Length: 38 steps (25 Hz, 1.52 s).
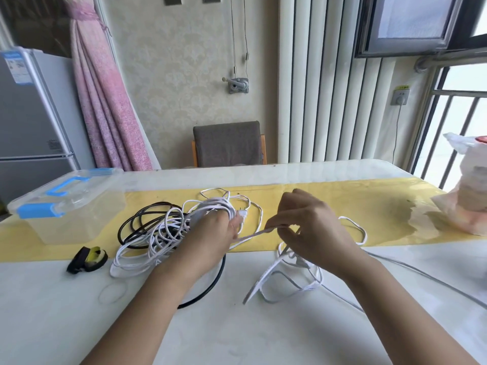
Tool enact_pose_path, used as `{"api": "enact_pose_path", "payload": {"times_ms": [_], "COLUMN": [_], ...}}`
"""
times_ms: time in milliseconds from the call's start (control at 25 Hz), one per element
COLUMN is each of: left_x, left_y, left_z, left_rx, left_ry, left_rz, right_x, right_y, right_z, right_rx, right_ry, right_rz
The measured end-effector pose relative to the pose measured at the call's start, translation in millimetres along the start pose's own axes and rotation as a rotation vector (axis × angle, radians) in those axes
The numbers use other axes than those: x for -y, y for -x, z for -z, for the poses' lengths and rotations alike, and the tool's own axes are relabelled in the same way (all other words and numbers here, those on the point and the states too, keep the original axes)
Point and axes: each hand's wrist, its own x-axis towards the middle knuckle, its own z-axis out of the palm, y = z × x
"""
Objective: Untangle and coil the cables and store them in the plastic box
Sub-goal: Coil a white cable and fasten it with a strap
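- Tabletop [237, 338] ends at a far edge at 12 o'clock, with a grey chair [228, 144] just behind it. White surface shows at 6 o'clock between the two forearms.
- At 9 o'clock a clear plastic box [79, 222] sits near the left edge. At 3 o'clock a plastic bag [466, 196] stands by the right edge.
- Left hand [216, 230] is at centre, fingers curled round a coil of white cable [218, 205] wound about them. A white plug [243, 214] sticks out of the coil toward 3 o'clock.
- Right hand [311, 227], just beside it, pinches a taut strand [253, 234] of the same cable. The strand's long axis runs 9 to 3 o'clock between the hands.
- Slack loops [276, 275] of the cable hang below the right hand onto the table.
- Toward 8 o'clock of the left hand, a white tangle [137, 259] lies mixed with black cable [131, 222] loops.
- A black-and-yellow strap roll [88, 259] lies near the box, at its 5 o'clock.
- The box has its lid on, with blue handle and latches. The bag's contents are too blurred to name.
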Motion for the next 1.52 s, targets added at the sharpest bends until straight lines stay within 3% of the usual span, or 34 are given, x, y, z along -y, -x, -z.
{"api": "enact_pose_path", "payload": {"times_ms": [80,240,360,440,520,640,720,800,880,960,1040,1160,1240,1320,1440,1520], "left_x": [-10,-18,-16,-12,-8,-1,5,14,26,36,40,24,10,1,2,5], "left_y": [6,13,11,8,5,5,5,5,4,4,4,2,2,3,4,3], "left_z": [0,14,23,25,27,30,33,41,52,63,68,61,52,44,43,45], "left_rx": [0.196,0.326,0.348,0.246,0.010,-0.253,-0.377,-0.465,-0.531,-0.566,-0.549,-0.446,-0.406,-0.390,-0.397,-0.408], "left_ry": [0.030,0.311,0.172,0.035,-0.067,-0.020,-0.016,-0.048,-0.045,0.012,0.082,0.147,0.108,0.040,0.021,0.036], "left_rz": [0.068,0.205,0.113,0.089,0.117,0.246,0.329,0.370,0.432,0.488,0.511,0.463,0.376,0.329,0.354,0.391], "right_x": [-4,-24,-35,-38,-37,-33,-27,-25,-32,-50,-65,-70,-57,-34,8,20], "right_y": [0,3,3,4,5,5,2,1,2,6,12,15,8,2,-2,0], "right_z": [2,7,14,15,15,26,35,40,40,42,43,28,19,15,10,2], "right_rx": [-0.077,-0.161,-0.155,-0.114,0.016,0.273,0.325,0.229,-0.002,-0.333,-0.455,-0.267,-0.332,-0.369,0.028,0.250], "right_ry": [0.071,0.150,0.174,0.150,0.080,-0.064,-0.267,-0.583,-0.722,-0.450,-0.021,0.330,0.354,0.082,-0.401,-0.489], "right_rz": [0.001,-0.247,-0.407,-0.447,-0.454,-0.507,-0.550,-0.574,-0.656,-0.800,-0.881,-0.892,-0.716,-0.488,-0.374,-0.369]}}
